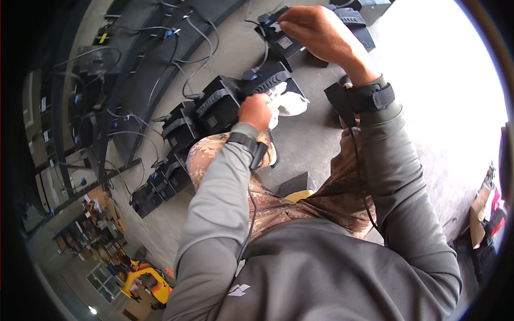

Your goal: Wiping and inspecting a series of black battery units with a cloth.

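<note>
My left hand is closed around a crumpled white cloth, beside a black box with a ribbed strap handle. My right hand is raised at the top, over a black box bearing a printed code. Its fingertips are bent together beside a small pale piece on that box; whether they grip it I cannot tell. More black boxes with strap handles stand in a row on the floor, with cables plugged into them. Black straps with small dark devices are around both wrists.
A black rack with hanging grey cables runs along the left. A dark block and a yellow item are between my legs. Shelves with cartons and a yellow machine are at the lower left.
</note>
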Demonstrator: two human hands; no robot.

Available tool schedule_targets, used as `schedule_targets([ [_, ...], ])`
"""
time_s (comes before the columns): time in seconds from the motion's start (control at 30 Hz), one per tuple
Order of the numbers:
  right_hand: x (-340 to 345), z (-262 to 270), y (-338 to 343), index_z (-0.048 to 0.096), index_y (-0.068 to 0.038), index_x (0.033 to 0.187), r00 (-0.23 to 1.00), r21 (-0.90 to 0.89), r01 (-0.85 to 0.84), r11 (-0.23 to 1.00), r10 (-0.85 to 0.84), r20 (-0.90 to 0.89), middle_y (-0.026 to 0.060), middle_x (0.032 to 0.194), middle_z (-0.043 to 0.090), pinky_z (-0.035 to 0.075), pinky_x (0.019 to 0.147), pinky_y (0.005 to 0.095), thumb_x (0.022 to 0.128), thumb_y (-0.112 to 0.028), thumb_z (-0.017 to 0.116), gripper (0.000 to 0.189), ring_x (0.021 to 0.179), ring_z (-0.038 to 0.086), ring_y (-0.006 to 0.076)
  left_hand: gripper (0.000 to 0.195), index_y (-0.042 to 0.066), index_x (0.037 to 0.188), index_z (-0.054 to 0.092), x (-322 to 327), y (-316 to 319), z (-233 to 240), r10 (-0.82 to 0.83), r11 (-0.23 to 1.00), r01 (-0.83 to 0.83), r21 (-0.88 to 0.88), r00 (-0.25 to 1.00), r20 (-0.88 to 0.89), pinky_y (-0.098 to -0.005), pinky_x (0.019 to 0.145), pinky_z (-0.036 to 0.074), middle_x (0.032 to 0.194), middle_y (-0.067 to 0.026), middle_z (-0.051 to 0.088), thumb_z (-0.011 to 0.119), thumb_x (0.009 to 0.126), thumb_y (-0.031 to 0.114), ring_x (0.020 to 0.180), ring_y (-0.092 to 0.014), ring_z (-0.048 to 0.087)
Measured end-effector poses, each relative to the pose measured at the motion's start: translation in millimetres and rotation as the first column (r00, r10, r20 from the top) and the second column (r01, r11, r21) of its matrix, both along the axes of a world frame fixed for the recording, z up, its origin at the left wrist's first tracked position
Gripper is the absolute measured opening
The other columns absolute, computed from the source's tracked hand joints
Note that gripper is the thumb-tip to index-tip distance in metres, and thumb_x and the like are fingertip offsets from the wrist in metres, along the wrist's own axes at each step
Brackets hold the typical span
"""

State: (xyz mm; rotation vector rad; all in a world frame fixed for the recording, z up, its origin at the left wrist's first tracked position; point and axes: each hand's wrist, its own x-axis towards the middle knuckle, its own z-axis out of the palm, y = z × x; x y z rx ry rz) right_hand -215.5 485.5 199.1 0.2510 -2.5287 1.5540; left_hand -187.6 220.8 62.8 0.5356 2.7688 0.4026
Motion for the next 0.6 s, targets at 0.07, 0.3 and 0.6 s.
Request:
schedule_targets([
  [0.07,-8,-25,-1,0.069,0.001,0.109,0.998,0.061,0.0,0.998,0.004,-0.066,0.0112,0.09,0.071,0.055,0.074,0.0298,0.1,-0.023,0.062,0.027,0.08,0.068,0.0169,0.018,0.003,0.093,0.072,-29,-27,24,0.052,0.994,-0.055,0.09,0.998,0.035,-0.0399,0.07,0.056,0.081,-0.0179,0.072,0.071,0.078,0.013,0.077,-0.032,0.071],
  [0.3,-13,-30,-9,0.071,-0.002,0.102,0.992,0.106,0.014,0.994,-0.001,-0.125,0.0172,0.083,0.071,0.056,0.072,0.0394,0.095,-0.024,0.064,0.025,0.075,0.07,0.0328,0.013,0.0,0.089,0.072,-79,-163,115,0.337,0.907,-0.321,0.271,0.942,-0.012,-0.0354,0.068,0.055,0.079,-0.0138,0.073,0.068,0.076,0.002,0.073,-0.022,0.071],
  [0.6,-8,-21,-21,0.071,-0.001,0.103,0.996,0.128,-0.006,0.992,0.018,-0.087,0.0177,0.088,0.071,0.056,0.076,0.0378,0.095,-0.021,0.064,0.023,0.081,0.07,0.0329,0.016,-0.003,0.098,0.066,-14,-232,86,0.406,0.902,-0.396,0.173,0.913,-0.025,-0.03,0.07,0.053,0.086,-0.0084,0.071,0.063,0.082,-0.004,0.079,-0.014,0.068],
])
